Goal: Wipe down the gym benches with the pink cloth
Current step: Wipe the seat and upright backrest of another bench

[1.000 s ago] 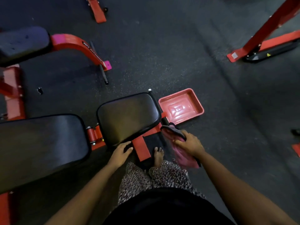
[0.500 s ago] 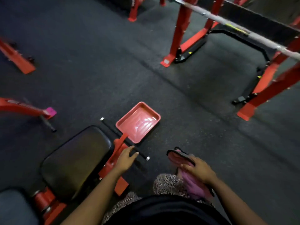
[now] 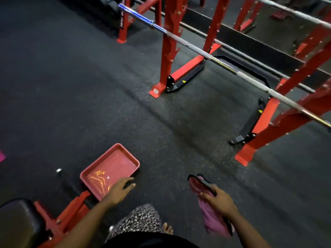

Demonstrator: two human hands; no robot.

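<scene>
This is a gym. The dark speckled rubber floor carries red steel racks with a long barbell resting across them, and a black padded bench on a red frame stands at the lower left.

Counting two hands, the left hand and the right hand; one pink cloth; one red tray; one black bench pad peeking in at the lower left; one bare foot. Also counting three long metal bars: nearest, a thinner one behind, another at top right. Spotting two yellow warning stickers (red rack uprights crowding and blurring too much for a sure count).
</scene>
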